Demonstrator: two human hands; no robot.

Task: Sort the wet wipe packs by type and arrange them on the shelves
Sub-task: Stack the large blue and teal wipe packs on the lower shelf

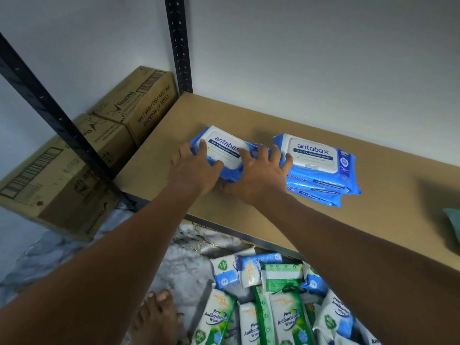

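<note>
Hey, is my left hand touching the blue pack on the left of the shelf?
Touching. The head view shows the left hand gripping the pack, fingers on its white lid.

Both hands (194,170) (258,175) grip a blue antabax pack (225,148) on the shelf (373,195).

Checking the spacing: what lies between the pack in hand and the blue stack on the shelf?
Only the right hand, gripping the pack beside the stack; head view.

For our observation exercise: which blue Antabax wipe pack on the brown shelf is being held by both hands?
The blue, white-lidded pack on the left, gripped by the left hand and right hand; the others form a stack to its right.
</note>
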